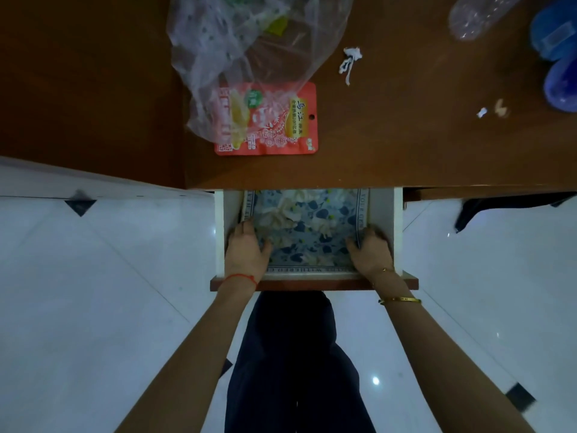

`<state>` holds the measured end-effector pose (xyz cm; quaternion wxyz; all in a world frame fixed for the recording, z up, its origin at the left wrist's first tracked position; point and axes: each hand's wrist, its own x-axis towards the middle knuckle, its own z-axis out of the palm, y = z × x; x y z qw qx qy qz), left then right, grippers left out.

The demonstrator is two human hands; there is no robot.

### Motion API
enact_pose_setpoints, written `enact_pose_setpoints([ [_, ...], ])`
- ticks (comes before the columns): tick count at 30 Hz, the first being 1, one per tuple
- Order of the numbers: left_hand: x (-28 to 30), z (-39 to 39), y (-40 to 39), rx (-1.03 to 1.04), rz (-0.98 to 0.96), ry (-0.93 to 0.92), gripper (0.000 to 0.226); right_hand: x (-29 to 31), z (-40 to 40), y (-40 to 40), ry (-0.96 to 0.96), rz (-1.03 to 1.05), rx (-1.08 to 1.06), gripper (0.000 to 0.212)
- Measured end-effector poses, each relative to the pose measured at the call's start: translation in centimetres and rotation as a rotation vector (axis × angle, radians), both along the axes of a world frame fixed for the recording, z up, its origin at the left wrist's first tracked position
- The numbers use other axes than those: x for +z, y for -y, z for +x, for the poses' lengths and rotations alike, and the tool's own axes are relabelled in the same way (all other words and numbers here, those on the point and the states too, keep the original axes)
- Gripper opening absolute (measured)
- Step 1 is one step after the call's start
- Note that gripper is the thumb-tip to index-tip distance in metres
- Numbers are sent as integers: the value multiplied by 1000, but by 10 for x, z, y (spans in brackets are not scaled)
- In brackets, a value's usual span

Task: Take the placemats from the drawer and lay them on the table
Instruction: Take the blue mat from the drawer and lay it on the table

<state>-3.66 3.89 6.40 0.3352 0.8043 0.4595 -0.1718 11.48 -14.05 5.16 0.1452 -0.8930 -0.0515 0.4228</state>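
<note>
white floor tiles surround the brown table (406,135); its drawer (398,232) stands open, floral placemats (307,232) flat inside. they look thin, light and floppy: best taken at opposite side edges. left hand (246,248) and right hand (370,250) curl fingers there, pinching.

We see a brown wooden table (406,145) with a smooth, faintly shiny top. On it lie a thin clear plastic bag (237,51) and a glossy red foil packet (281,129). The floor tiles (93,307) are polished and reflective. The flower-printed placemats (306,232) look matt.
</note>
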Motion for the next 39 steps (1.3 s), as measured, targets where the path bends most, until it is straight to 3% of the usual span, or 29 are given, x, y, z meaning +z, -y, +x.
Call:
enact_pose_setpoints([
  [8,-2,-9,5,33,-50,-23,63,0,1,-8,-4,-126,-92,41],
  [18,8,-17,6,77,-82,76,52,35,-23,5,240,135,-341,45],
  [25,16,-27,12,92,-160,60,50,57,-21,28,131,372,-473,51],
  [29,34,-39,23,75,-164,49,51,81,-31,52,115,532,-443,51],
  [39,95,-80,61,151,-132,121,43,128,-64,116,-96,662,-548,47],
])
